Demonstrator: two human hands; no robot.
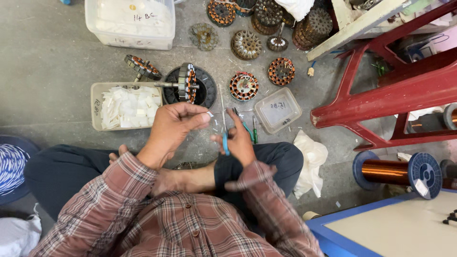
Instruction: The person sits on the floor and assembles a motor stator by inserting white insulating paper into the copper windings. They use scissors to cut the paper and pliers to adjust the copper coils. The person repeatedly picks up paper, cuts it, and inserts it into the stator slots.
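We look down on a person seated cross-legged on a grey concrete floor (pixel 52 57), in a plaid flannel shirt. At the centre of the frame the left hand (pixel 173 124) pinches a small white paper slip (pixel 210 114) between thumb and fingertips, while just to its right the right hand (pixel 238 138) is closed around the blue handles of a pair of scissors (pixel 224 127), whose thin steel blades point up toward the slip. The two hands sit close together but apart, the slip between them near the blade tips. Directly above the left hand a wound stator (pixel 189 84) stands on edge on its metal shaft, its copper coils ringed in orange and black, over a round dark disc (pixel 205 88). To the left, a shallow beige tray (pixel 97 107) holds a heap of cut white paper pieces. To the right lies a clear plastic lid (pixel 278 110), flat and square. More stators (pixel 244 86), ribbed and circular, lie scattered across the upper middle of the frame. At lower right a spool of glossy copper wire (pixel 397 172) lies on its side beneath a red plastic stool (pixel 390 97).
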